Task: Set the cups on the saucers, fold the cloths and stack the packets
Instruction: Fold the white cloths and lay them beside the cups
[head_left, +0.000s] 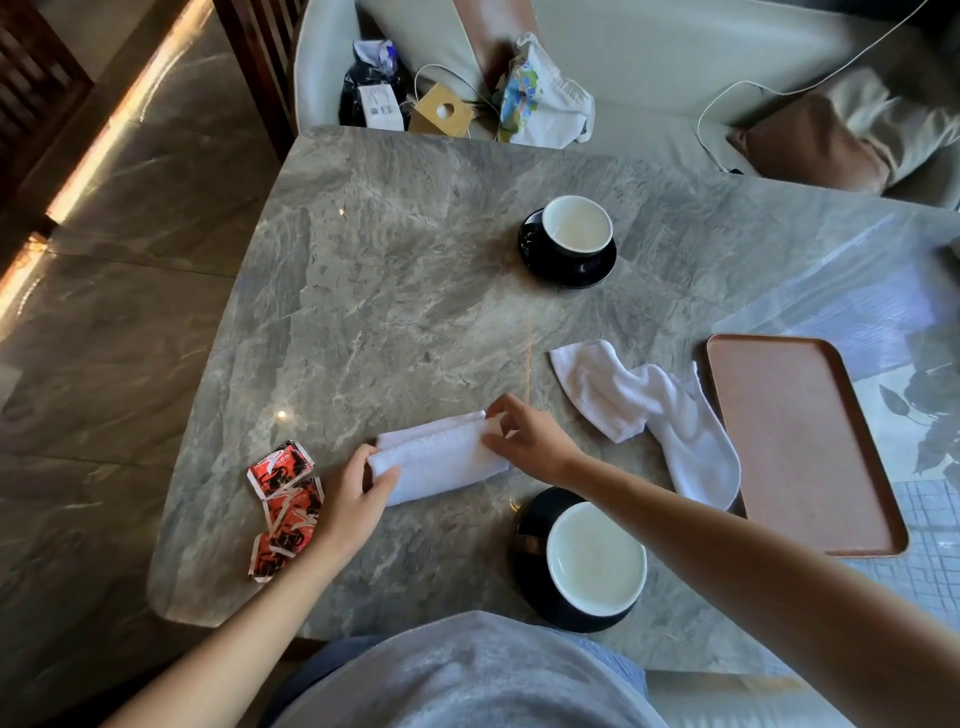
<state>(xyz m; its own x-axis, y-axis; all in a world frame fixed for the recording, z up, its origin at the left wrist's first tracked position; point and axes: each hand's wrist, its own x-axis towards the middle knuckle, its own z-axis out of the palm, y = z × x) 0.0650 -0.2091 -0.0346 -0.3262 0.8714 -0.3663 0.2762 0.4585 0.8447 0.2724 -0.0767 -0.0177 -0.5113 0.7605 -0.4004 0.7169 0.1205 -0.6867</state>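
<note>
A folded white cloth lies on the grey marble table in front of me. My left hand pinches its left end. My right hand pinches its right end. A second white cloth lies crumpled to the right, beside the tray. Three red and black packets lie overlapping at the left, partly under my left wrist. One black cup with a white inside stands on a black saucer near me. Another cup stands on its saucer farther back.
A brown tray lies at the right of the table. Behind the table stands a pale sofa holding bags, a small wooden box, a white cable and a brown cushion. The table's rounded left edge drops to a polished floor.
</note>
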